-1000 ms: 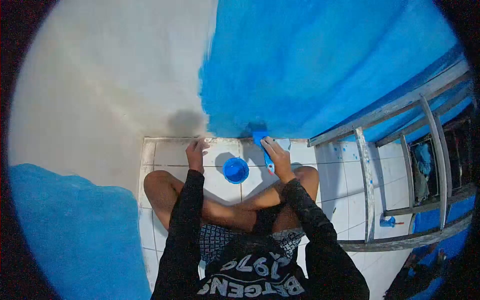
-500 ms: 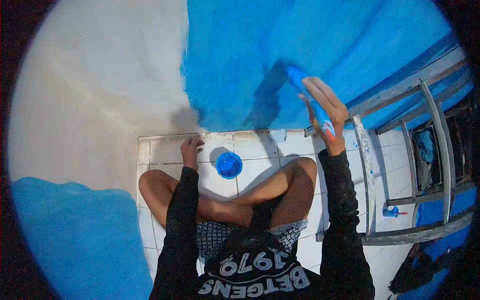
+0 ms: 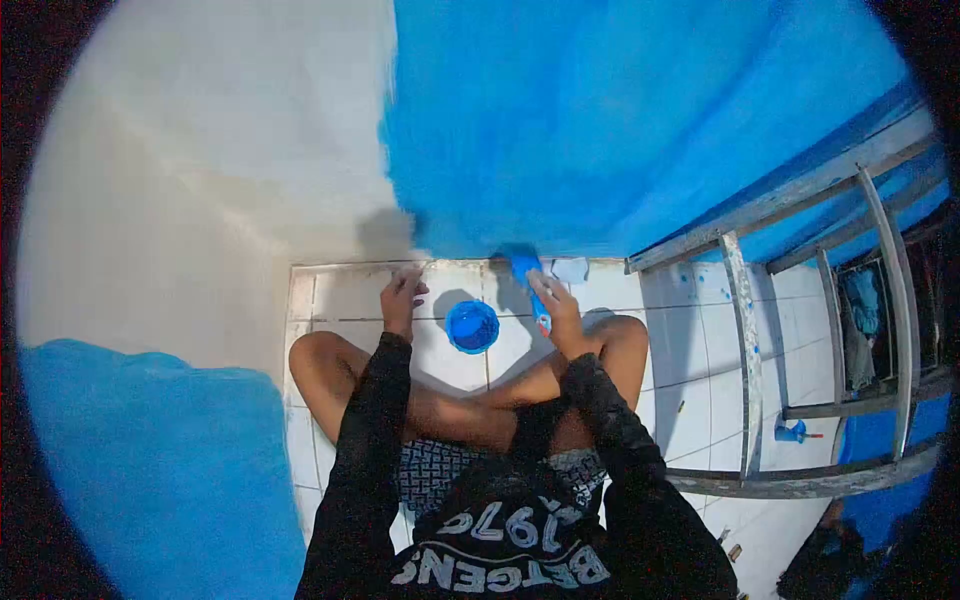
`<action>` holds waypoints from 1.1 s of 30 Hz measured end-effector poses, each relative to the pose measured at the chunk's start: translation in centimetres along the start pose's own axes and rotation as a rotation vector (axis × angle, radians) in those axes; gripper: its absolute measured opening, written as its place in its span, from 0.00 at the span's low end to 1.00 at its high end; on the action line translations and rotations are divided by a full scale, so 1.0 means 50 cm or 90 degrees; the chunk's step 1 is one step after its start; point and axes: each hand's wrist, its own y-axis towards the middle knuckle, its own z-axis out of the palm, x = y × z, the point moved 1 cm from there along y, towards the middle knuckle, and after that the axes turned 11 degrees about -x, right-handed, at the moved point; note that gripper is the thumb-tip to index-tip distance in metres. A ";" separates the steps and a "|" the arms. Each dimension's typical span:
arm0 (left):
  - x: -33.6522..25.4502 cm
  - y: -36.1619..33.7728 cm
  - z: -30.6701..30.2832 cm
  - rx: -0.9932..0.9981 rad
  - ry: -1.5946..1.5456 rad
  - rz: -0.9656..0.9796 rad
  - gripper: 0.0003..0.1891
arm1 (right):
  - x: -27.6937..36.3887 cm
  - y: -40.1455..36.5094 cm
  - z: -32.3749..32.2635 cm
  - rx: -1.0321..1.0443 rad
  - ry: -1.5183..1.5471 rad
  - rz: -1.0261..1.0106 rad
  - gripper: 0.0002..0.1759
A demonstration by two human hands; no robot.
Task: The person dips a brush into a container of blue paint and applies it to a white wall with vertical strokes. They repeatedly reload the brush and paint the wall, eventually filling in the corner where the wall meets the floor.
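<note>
My right hand [image 3: 562, 318] grips a paintbrush [image 3: 525, 268] covered in blue, its handle end reddish. The brush head is low, close to where the painted wall [image 3: 560, 130] meets the floor. Between my hands a small blue tub [image 3: 470, 350] of blue paint stands on the tiles, in front of my crossed legs. My left hand [image 3: 402, 298] hovers left of the tub near the base of the wall, fingers loosely bent and apart, with nothing visible in it.
A paint-spotted ladder [image 3: 742, 350] stands at the right. A small pale block [image 3: 570, 270] lies by the wall's foot. Beyond the ladder, another blue container [image 3: 790, 431] with a reddish stick rests on the white tiles [image 3: 690, 410]. The left wall [image 3: 150, 460] is partly blue.
My right hand has brought the paintbrush down and left, from high against the blue wall to low beside the tub. The left hand stays in nearly the same place.
</note>
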 end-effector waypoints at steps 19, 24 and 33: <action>0.029 0.046 -0.020 0.019 -0.069 -0.022 0.11 | 0.148 0.260 -0.042 0.065 0.146 -0.143 0.25; 0.002 0.038 0.002 0.019 -0.083 -0.003 0.10 | 0.188 0.261 -0.082 0.127 0.114 -0.090 0.35; 0.035 0.060 0.004 0.062 -0.053 -0.022 0.10 | 0.016 0.192 0.115 0.287 0.027 -0.114 0.31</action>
